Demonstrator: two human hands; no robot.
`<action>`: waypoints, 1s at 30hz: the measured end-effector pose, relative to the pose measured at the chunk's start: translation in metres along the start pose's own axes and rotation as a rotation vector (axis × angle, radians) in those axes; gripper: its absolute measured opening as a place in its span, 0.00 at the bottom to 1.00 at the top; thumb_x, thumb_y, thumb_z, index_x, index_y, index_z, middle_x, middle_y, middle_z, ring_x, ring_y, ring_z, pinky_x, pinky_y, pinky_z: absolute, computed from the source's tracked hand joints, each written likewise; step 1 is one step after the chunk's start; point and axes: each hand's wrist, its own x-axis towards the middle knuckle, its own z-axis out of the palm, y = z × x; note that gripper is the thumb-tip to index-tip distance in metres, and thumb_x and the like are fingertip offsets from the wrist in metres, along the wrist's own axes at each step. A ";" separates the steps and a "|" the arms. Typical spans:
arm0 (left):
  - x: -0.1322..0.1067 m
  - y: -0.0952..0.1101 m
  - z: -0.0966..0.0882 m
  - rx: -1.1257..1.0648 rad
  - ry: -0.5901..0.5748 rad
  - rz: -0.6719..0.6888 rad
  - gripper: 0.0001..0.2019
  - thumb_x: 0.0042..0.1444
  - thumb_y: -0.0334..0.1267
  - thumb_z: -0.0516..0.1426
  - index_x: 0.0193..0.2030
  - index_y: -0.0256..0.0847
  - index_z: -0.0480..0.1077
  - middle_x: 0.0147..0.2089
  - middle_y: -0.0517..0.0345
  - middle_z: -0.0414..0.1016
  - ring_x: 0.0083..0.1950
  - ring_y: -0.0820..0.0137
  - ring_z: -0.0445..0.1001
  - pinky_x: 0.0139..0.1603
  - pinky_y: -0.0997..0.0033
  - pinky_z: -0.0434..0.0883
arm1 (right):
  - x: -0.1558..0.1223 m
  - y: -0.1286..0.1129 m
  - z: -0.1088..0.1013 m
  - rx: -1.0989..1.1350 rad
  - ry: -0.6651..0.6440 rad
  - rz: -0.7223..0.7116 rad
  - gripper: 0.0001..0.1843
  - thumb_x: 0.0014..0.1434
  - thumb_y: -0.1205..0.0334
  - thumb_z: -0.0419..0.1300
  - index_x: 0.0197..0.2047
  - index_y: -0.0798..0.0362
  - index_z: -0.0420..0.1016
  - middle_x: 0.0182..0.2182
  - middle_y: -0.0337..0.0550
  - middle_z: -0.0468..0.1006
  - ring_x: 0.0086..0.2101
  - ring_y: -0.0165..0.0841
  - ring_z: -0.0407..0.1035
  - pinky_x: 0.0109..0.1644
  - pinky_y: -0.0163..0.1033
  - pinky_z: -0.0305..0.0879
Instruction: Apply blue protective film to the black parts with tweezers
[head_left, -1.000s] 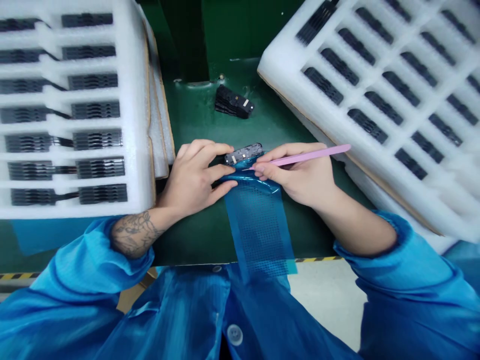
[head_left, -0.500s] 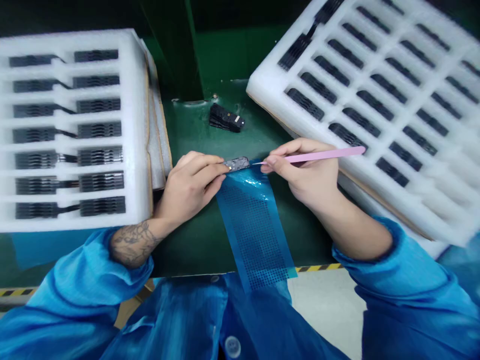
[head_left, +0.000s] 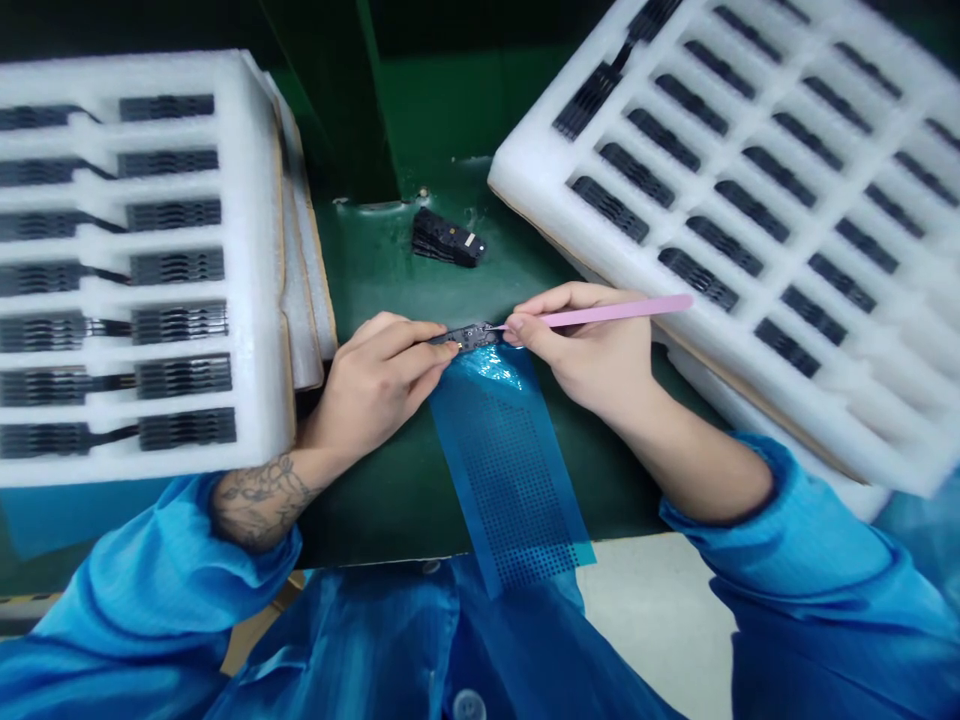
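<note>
Nearest me, well below my fingers, is my blue jacket (head_left: pixel 360 640), its sleeves pushed up my forearms. A blue perforated sheet (head_left: pixel 510 480) runs from over the jacket, across the edge of the green table (head_left: pixel 375 510), up between my hands; its far end is shiny and creased.

At that far end sits the dark part (head_left: pixel 474 337), right between my fingertips. My left hand (head_left: pixel 379 375) has thumb and fingers drawn close together on the part's left end — a firm-looking hold, though I cannot tell how the thumb meets it underneath. My right hand (head_left: pixel 581 345) pinches a pink tool (head_left: pixel 615 310) between thumb and forefinger, its thin tip at the part's right half; whether it touches, I cannot tell.

Left of my left fingers stands a white foam tray (head_left: pixel 259 300), its slots filled with dark pieces. Beyond my fingertips lies a small fanned stack (head_left: pixel 448 240) of dark parts. To the right, past my right fingers, a tilted foam block (head_left: pixel 529 165) holds more in slanting rows.
</note>
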 end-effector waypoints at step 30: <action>-0.002 0.000 0.001 0.016 -0.017 0.008 0.06 0.62 0.31 0.62 0.46 0.40 0.77 0.51 0.53 0.81 0.47 0.67 0.77 0.51 0.61 0.77 | 0.000 -0.002 0.000 -0.022 0.002 0.005 0.04 0.55 0.62 0.70 0.32 0.53 0.82 0.28 0.42 0.83 0.28 0.33 0.76 0.30 0.38 0.71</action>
